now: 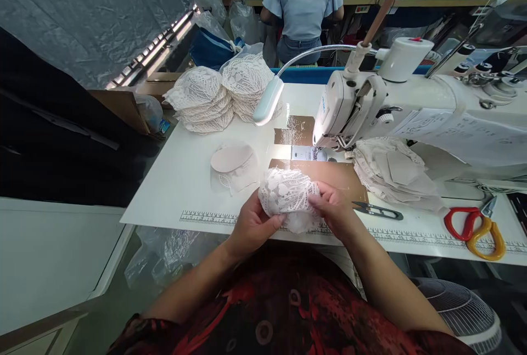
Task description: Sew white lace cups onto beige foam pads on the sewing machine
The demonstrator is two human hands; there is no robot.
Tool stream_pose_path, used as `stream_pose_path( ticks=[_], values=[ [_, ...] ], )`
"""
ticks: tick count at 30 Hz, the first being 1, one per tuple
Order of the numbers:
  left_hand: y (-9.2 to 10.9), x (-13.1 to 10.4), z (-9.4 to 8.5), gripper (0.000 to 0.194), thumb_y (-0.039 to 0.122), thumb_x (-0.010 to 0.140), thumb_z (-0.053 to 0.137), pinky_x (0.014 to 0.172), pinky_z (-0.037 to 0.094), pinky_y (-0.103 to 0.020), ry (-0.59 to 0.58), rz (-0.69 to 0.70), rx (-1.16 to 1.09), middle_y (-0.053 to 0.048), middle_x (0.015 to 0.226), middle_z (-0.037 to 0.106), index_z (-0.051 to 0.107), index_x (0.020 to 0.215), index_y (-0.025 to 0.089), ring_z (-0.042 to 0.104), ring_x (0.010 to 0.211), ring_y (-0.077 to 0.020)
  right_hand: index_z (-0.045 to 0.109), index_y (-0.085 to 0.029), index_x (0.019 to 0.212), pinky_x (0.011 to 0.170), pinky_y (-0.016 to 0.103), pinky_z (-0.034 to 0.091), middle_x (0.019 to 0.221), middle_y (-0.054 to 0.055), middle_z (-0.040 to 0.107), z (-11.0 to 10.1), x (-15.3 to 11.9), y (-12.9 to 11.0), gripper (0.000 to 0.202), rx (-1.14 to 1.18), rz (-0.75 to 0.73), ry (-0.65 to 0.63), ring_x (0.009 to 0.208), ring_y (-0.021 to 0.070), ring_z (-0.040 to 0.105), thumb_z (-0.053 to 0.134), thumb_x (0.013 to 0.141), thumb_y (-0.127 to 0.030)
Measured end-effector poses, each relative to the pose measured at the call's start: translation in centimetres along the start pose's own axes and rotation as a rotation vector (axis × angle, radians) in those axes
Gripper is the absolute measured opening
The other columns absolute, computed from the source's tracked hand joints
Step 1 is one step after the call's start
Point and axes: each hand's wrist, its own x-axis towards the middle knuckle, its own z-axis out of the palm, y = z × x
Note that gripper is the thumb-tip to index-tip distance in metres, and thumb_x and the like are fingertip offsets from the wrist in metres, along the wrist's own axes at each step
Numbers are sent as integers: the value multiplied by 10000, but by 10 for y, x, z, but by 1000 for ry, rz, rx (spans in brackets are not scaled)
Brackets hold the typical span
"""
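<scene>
The left hand's point(256, 222) fingers are mostly hidden behind the white lace piece point(286, 193), so how they press its underside cannot be told. The lace is held over the ruler strip point(411, 237) along the near edge of the table point(177, 185), covering some of its marks; whether it touches the surface is unclear. Folds and sheer fabric at its lower rim blur into each other.

The left hand grips the lace at its lower left, thumb laid across the front. The right hand point(335, 209) pinches the right side between thumb and fingers, its other fingers curled and partly out of sight. Both forearms come in from beyond the near edge and angle inward, wrists close to that edge.

Toward the far left corner stand two lace stacks point(201, 97); the lamp head point(268, 101) hides part of the right-hand one. Nearer the left edge lies a pale oval piece point(233, 158) on sheer fabric. The sewing machine point(341, 108) overhangs a fabric pile point(395, 171), and its needle area is hard to make out. Thread snips point(379, 211) and scissors point(486, 224) lie near the near edge, to the right. Beyond the far edge, a seated co-worker point(304, 1) is cut off at the head.
</scene>
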Motion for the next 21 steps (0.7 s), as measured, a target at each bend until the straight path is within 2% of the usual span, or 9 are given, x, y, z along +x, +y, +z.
stream_pose_path(
  ticks=[3, 5, 9, 12, 14, 17, 19, 21],
  values=[
    [3, 0, -1, 482, 263, 781, 722, 885, 520, -318, -51, 8, -8, -88, 1119, 677, 540, 1216, 161, 649, 1005, -215, 724, -213, 929, 741, 337, 522, 818, 29, 708, 2, 2, -2, 376, 1, -50, 27, 767, 196, 640, 756, 697, -507],
    [2, -1, -2, 476, 256, 772, 720, 873, 521, -318, -64, -11, -7, -88, 1108, 681, 552, 1207, 156, 650, 989, -216, 737, -227, 890, 789, 357, 525, 847, 30, 716, 2, 3, -2, 322, 11, -85, 42, 825, 211, 648, 752, 708, -493],
    [-8, 2, -7, 404, 210, 738, 706, 864, 513, -322, -51, -100, -50, -72, 1045, 698, 606, 1126, 152, 646, 975, -222, 741, -215, 761, 700, 328, 520, 738, 16, 700, -2, -1, 3, 237, -3, -79, 1, 703, 180, 619, 748, 736, -450],
    [-13, 7, -11, 350, 225, 730, 678, 778, 526, -319, -4, -263, -195, -78, 980, 706, 640, 1070, 149, 657, 893, -220, 714, -218, 681, 650, 307, 499, 680, 2, 666, -5, -6, 5, 215, -12, -185, 119, 652, 159, 575, 751, 744, -420],
    [-10, 9, -11, 397, 256, 703, 667, 730, 531, -321, -39, -367, -340, -95, 988, 701, 643, 1084, 150, 662, 852, -224, 716, -223, 694, 655, 314, 499, 685, 5, 662, -5, -9, 3, 209, -34, -244, 191, 671, 170, 579, 743, 752, -422],
    [0, 8, -4, 518, 328, 696, 654, 806, 535, -365, -136, -412, -504, -123, 1108, 674, 612, 1185, 162, 656, 970, -265, 735, -220, 730, 659, 312, 491, 700, 6, 671, 1, -11, -4, 194, -164, -259, 191, 686, 178, 591, 728, 774, -409],
    [4, 6, 5, 549, 296, 693, 677, 841, 529, -367, -99, -401, -482, -114, 1124, 675, 598, 1223, 174, 641, 1033, -276, 731, -207, 696, 618, 296, 469, 665, 1, 655, 6, -11, -8, 212, -256, -236, 144, 644, 164, 569, 725, 778, -402],
    [4, 5, 14, 524, 185, 648, 695, 809, 531, -342, -18, -407, -410, -88, 1030, 706, 637, 1169, 173, 653, 994, -264, 715, -196, 654, 573, 281, 443, 615, -10, 624, 10, -11, -8, 240, -249, -195, 104, 593, 143, 529, 731, 771, -405]
  ],
)
